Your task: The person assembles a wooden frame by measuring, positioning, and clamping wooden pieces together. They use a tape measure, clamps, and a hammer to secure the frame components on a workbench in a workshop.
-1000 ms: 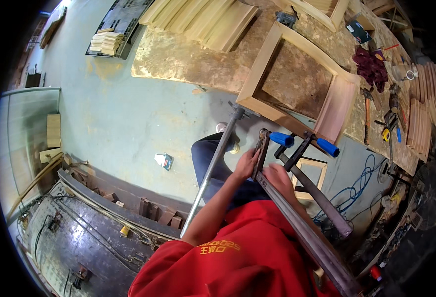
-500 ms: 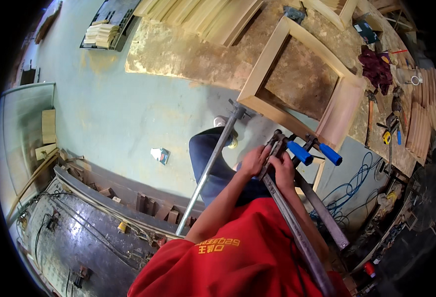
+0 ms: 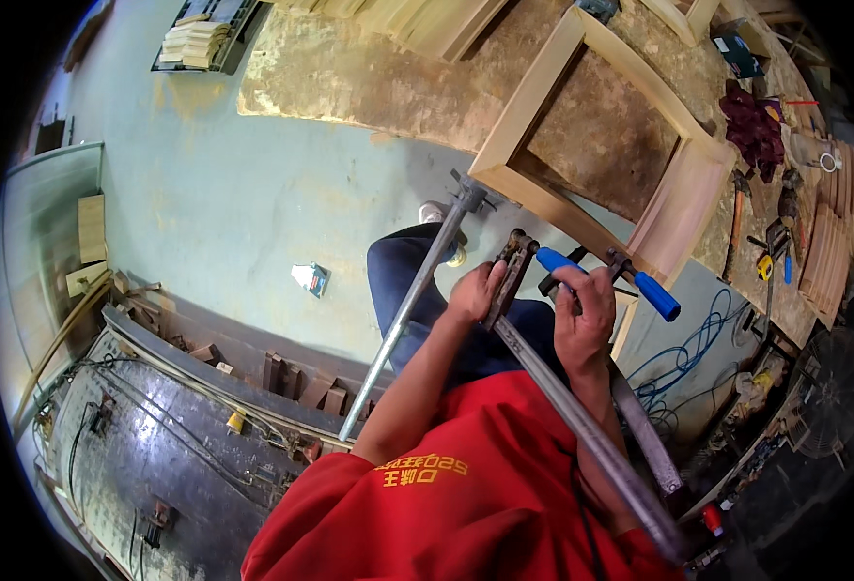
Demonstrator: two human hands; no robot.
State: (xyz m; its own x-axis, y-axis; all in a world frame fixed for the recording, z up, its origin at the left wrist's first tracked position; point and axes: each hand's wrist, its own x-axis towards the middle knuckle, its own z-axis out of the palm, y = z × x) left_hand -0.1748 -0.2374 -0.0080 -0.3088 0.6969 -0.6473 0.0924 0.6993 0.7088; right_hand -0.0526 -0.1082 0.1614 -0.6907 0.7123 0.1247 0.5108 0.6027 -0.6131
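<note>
Workshop floor; right hand (image 3: 582, 315) now gripping blue clamp handle (image 3: 555, 260).

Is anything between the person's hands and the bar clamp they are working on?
Nothing visible. The left hand already grips the bar clamp near its head, and the right hand is wrapped around its blue handle.

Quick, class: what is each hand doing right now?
Left hand: closed on the bar clamp, just below its metal head.
Right hand: closed around the blue clamp handle.
</note>
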